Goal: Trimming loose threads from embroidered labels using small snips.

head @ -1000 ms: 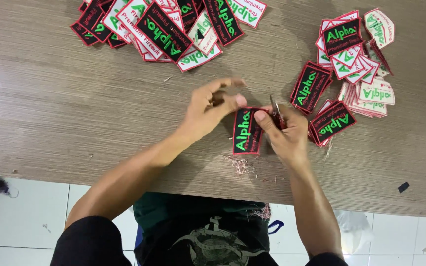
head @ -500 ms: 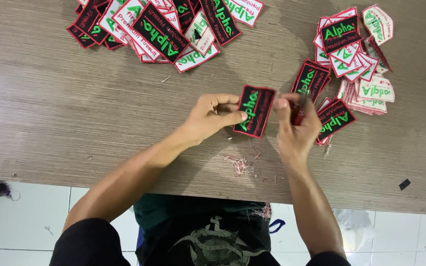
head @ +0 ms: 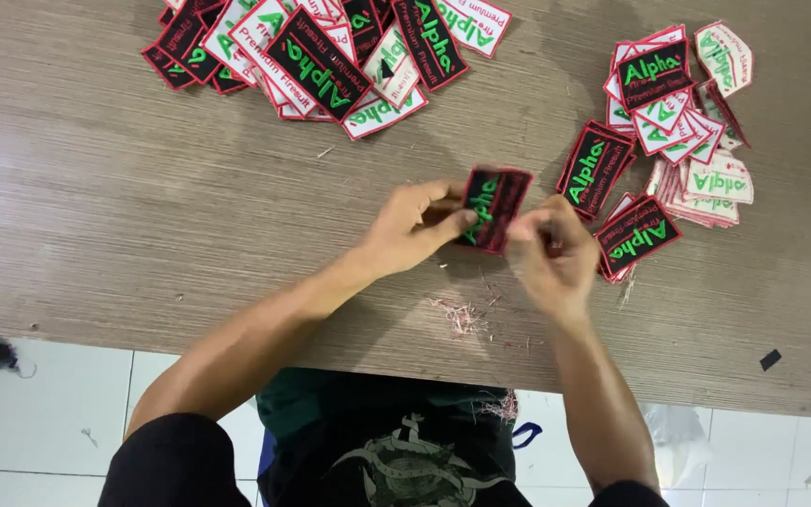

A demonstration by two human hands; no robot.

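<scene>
From my remote seat: the black embroidered patch (head: 493, 208), red-edged with green lettering, is held just above the wooden tabletop (head: 124, 216), roughly centre, between both hands. Left hand (head: 415, 228) pinches its left long edge, fingers closed on it, thumb on the face. Right hand (head: 551, 249) sits at the patch's right lower edge; motion blur here, so I cannot tell whether its fingers clamp the patch or only something small against it. My read on handling: very light, thin, semi-stiff from dense stitching and backing, flexes but won't flop; textured face gives good grip, not slippery, not fragile. Best hold looks like an edge pinch on the stitched border, leaving the lettering clear. Just under the hands, a small heap of pinkish thread trimmings (head: 462, 316) on the tabletop. Near the right hand, a loose stack of matching patches (head: 682, 122), black ones and white-backed ones mixed; a bigger spread pile (head: 321, 52) lies well apart at the far left edge.
</scene>
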